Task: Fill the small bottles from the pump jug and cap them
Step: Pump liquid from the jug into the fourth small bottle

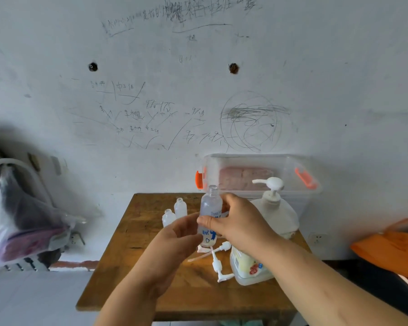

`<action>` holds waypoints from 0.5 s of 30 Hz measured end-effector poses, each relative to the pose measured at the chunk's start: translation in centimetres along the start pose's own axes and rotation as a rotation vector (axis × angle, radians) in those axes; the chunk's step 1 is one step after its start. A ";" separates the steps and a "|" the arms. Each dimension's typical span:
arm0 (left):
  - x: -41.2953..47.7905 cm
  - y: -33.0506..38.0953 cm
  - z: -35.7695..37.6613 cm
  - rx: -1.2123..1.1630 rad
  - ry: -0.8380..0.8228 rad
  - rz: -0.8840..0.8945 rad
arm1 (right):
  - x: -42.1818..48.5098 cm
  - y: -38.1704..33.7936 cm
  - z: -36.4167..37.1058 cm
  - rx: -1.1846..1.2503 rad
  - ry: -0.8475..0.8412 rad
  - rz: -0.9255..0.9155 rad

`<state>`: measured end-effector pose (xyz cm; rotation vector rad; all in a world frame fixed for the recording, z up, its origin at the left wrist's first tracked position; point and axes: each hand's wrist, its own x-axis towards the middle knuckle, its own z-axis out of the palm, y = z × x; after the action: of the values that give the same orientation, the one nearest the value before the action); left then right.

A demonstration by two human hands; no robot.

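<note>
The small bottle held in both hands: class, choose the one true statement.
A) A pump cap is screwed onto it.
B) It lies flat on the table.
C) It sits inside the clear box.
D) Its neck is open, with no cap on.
D: the held bottle, gripped by the left hand and right hand, shows a bare threaded neck, while the small pump caps lie loose on the table.

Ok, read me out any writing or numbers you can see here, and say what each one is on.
"175": pencilled on the wall, among other digits.
Remaining wall scrawl, including handwritten Chinese characters: too faint and messy to read.
Label on the held small bottle: blue print, too blurred to read.
Label on the pump jug: red print, too blurred to read.
</note>
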<state>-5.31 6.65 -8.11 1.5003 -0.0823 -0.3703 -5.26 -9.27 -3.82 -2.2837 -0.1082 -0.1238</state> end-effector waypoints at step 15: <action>1.2 -6.5 -0.1 0.391 0.295 -0.008 | -2.2 5.2 4.4 -0.165 -0.038 0.100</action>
<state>-5.41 6.24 -14.70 1.9270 0.0909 -0.1388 -6.59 -9.43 -10.80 -2.4514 -0.0036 -0.0387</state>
